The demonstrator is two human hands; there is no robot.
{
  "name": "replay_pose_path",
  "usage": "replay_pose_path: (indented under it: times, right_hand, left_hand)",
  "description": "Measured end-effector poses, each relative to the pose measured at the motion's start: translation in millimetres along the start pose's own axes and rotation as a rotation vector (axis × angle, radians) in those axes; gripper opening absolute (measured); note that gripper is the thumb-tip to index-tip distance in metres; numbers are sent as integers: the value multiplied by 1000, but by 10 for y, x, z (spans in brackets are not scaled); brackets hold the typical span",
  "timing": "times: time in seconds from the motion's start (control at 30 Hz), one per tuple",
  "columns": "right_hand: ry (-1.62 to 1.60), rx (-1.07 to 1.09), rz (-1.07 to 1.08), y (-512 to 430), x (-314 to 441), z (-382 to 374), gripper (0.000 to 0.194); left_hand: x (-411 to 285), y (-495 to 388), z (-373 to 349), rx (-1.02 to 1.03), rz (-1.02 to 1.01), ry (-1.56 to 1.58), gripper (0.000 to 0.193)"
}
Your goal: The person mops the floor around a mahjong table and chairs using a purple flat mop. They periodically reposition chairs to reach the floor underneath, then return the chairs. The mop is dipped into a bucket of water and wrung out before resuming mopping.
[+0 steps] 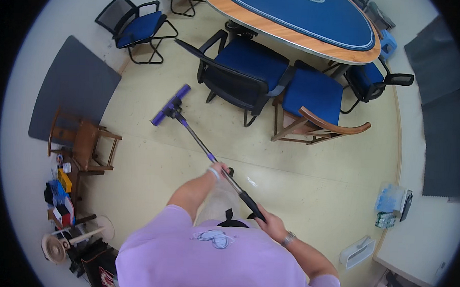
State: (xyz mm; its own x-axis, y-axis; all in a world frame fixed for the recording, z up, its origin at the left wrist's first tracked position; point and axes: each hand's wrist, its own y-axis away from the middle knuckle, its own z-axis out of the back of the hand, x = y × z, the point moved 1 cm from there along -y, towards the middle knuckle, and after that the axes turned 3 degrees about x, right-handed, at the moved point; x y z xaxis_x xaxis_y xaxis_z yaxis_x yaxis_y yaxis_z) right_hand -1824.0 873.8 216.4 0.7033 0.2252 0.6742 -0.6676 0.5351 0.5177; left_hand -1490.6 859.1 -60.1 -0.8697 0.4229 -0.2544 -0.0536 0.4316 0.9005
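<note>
A mop with a purple head (pixel 171 104) and a metal pole (pixel 200 142) reaches across the pale floor (pixel 152 159) ahead of me to the left. Partway down the pole, my left hand (pixel 220 169) is wrapped around it. My right hand (pixel 269 223) grips the end of the black handle (pixel 250 204) close to my waist. The mop head rests at a slant on the floor, left of a black armchair with a blue seat (pixel 253 61). Dark specks dot the floor around it.
An oval table (pixel 258 19) stands ahead, with a wooden chair with a blue seat (pixel 313 93) beside it. Left are a mesh-back chair (pixel 138 28), a wooden chair (pixel 85 145) and a pedestal fan (pixel 56 248). Bottle packs (pixel 385 219) and a white bin (pixel 358 252) line the right.
</note>
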Motion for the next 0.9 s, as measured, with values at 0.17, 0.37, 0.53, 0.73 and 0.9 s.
replay_pose_path:
  times: [0.17, 0.37, 0.53, 0.73, 0.9]
  right_hand:
    - [-106, -45, 66, -1821, 1004, -109, 58]
    - [-113, 19, -19, -2889, 1353, -187, 60]
    - [-93, 131, -77, -2368, 892, -111, 63]
    - [-195, 206, -114, -1130, 545, -3, 67]
    - [-156, 264, -205, -58, 237, 186, 66]
  left_hand:
    - [-1536, -89, 55, -131, -152, 84, 35]
    - [-2110, -274, 14, -102, -114, -87, 40]
    - [-1367, -192, -158, -78, -14, -226, 40]
    - [-340, 519, -220, 71, 244, -351, 34]
    - [455, 910, -399, 245, 452, -439, 23]
